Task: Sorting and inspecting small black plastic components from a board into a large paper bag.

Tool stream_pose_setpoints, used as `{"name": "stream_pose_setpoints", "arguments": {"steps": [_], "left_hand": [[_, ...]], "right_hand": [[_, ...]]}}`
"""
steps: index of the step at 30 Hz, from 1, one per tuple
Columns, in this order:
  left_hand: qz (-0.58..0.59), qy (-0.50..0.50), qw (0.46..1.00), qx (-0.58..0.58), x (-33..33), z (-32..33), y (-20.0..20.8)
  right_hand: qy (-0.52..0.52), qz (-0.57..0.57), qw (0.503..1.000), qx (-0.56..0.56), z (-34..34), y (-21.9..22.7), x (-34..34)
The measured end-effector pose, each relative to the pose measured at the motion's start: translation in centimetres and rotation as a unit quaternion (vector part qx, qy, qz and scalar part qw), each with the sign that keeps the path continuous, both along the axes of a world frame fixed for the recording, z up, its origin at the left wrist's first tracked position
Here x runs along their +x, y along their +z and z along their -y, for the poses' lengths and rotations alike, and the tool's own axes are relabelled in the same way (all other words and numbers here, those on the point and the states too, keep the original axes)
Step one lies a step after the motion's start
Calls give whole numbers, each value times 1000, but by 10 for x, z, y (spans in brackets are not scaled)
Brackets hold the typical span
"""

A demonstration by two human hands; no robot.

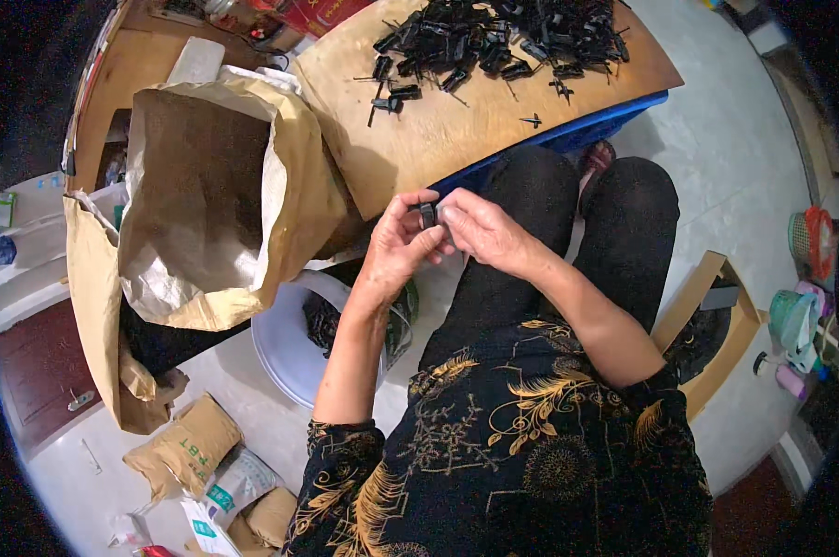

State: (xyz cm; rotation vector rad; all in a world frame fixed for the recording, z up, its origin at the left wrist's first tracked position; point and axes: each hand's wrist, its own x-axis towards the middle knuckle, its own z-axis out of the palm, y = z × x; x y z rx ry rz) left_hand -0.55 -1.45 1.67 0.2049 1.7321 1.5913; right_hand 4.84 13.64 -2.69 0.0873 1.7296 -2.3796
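In front of my knees my two hands meet just off the near edge of a wooden board (pixel 410 158). My left hand (pixel 399 243) pinches a small black plastic part (pixel 428 215) between thumb and fingers. Close against it, my right hand (pixel 484 230) has its thumb and fingertips pressed together; whatever they grip is too small or hidden to make out. A heap of similar black plastic parts (pixel 494 42) with thin stems covers the far side of the board. Two small loose pieces lie nearer its right edge, one of them a thin black piece (pixel 531 121).
Left of the board stands a large open paper sack (pixel 294 186). Below it a white bucket (pixel 275 339) holds dark parts. Filled bags (pixel 196 444) lie on the floor at lower left. A cardboard box (pixel 716 371) sits to my right. Something blue (pixel 568 130) shows under the board.
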Motion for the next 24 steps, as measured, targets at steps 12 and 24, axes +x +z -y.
{"name": "stream_pose_setpoints", "arguments": {"steps": [12,24], "left_hand": [[-62,2,996,-66,-10,-2,-11],[-298,-44,928,-220,-6,-13,-6]], "right_hand": [[17,-33,986,161,6,-1,-7],[-36,-69,972,223,10,-10,-7]]}}
